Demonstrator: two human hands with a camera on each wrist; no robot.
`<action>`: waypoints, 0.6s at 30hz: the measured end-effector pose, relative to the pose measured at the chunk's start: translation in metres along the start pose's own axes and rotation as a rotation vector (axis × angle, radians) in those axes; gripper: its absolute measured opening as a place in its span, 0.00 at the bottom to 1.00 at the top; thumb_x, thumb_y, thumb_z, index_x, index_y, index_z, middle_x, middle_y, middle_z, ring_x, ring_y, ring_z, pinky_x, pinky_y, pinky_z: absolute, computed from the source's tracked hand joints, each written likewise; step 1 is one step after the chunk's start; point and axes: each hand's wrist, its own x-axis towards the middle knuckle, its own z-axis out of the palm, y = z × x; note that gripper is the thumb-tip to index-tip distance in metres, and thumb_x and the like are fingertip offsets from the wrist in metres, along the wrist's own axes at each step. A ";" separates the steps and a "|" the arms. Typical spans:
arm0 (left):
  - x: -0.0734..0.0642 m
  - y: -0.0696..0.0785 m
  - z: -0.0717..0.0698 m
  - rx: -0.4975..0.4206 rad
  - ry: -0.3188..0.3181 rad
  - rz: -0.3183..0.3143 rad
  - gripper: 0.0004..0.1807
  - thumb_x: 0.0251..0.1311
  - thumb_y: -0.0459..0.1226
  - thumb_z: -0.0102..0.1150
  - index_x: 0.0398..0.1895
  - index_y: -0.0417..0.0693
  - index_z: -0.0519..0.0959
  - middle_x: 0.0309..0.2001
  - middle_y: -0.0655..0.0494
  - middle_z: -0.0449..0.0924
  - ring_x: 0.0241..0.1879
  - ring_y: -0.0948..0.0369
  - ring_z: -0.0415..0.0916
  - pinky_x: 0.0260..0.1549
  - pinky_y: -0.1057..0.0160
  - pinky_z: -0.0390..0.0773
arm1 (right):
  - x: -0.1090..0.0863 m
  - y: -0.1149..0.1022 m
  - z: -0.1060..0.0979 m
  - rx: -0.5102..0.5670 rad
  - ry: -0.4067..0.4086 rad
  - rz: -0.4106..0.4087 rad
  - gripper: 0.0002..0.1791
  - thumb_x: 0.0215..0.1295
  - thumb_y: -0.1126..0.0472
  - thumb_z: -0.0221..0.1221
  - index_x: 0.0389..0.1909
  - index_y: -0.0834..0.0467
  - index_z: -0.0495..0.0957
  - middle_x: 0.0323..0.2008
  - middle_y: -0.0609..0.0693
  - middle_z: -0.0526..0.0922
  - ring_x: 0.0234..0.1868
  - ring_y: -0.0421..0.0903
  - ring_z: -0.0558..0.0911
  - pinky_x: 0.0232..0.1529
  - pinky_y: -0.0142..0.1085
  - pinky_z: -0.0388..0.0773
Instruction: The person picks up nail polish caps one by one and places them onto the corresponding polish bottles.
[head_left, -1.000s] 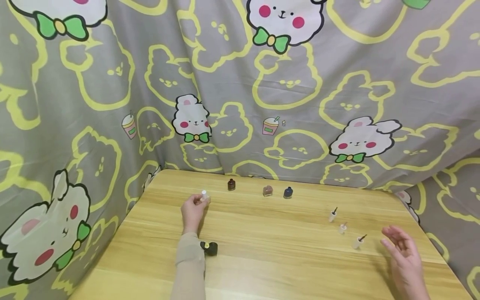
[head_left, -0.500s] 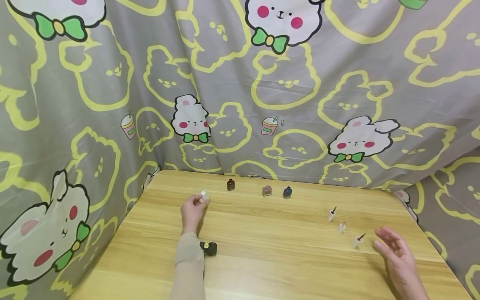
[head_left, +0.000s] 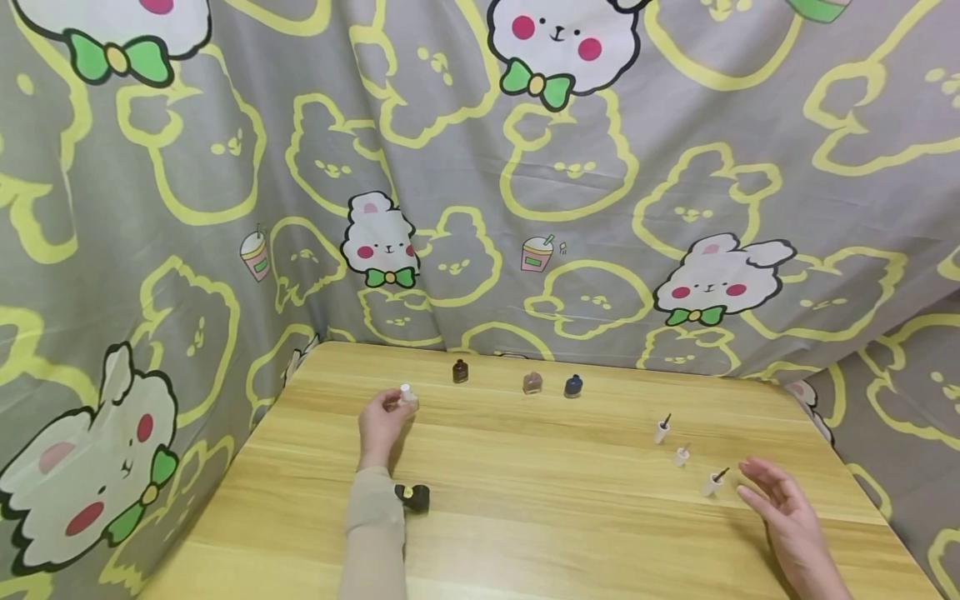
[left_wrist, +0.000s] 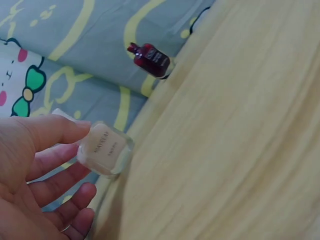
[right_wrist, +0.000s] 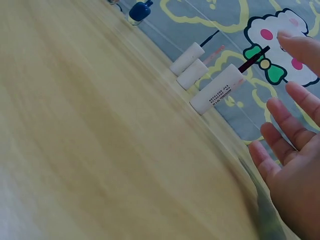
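While my left hand [head_left: 383, 423] pinches the pale white-capped bottle [left_wrist: 106, 149] at the far left of the worktop [head_left: 547, 517], my right hand [head_left: 787, 512], fingers [right_wrist: 287, 119] spaced wide, is beside the nearest white brush cap [right_wrist: 218, 90]; three other bottles [head_left: 460, 372] stand near the far edge.

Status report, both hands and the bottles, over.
Left hand pinches pale bottle. Right hand empty, beside upright brush caps. Three uncapped bottles farther back. Nothing visibly blocks nearest cap.
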 end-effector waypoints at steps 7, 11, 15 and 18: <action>0.000 0.010 -0.006 -0.034 -0.012 0.006 0.27 0.58 0.39 0.64 0.61 0.41 0.73 0.63 0.43 0.73 0.65 0.44 0.65 0.64 0.44 0.66 | -0.001 0.000 0.000 -0.094 0.008 0.052 0.28 0.66 0.79 0.49 0.63 0.55 0.68 0.53 0.35 0.79 0.54 0.28 0.76 0.51 0.16 0.70; -0.002 0.020 -0.008 -0.056 0.002 0.040 0.27 0.59 0.39 0.63 0.62 0.43 0.72 0.65 0.45 0.71 0.67 0.44 0.61 0.64 0.43 0.65 | -0.001 -0.001 0.003 -0.216 0.016 0.118 0.26 0.67 0.75 0.52 0.64 0.56 0.66 0.52 0.30 0.77 0.53 0.24 0.74 0.49 0.14 0.67; -0.005 0.030 -0.008 -0.052 0.058 0.103 0.25 0.59 0.38 0.64 0.61 0.45 0.74 0.64 0.47 0.72 0.67 0.44 0.61 0.64 0.43 0.64 | 0.000 -0.002 0.007 -0.315 0.018 0.180 0.24 0.67 0.71 0.55 0.63 0.53 0.67 0.51 0.26 0.76 0.51 0.21 0.74 0.47 0.12 0.67; -0.007 0.039 -0.007 -0.027 0.098 0.150 0.25 0.58 0.38 0.65 0.59 0.44 0.75 0.63 0.46 0.73 0.65 0.45 0.63 0.65 0.44 0.64 | 0.000 -0.001 0.008 -0.326 0.025 0.184 0.23 0.66 0.71 0.56 0.60 0.51 0.69 0.50 0.26 0.77 0.49 0.21 0.76 0.46 0.13 0.69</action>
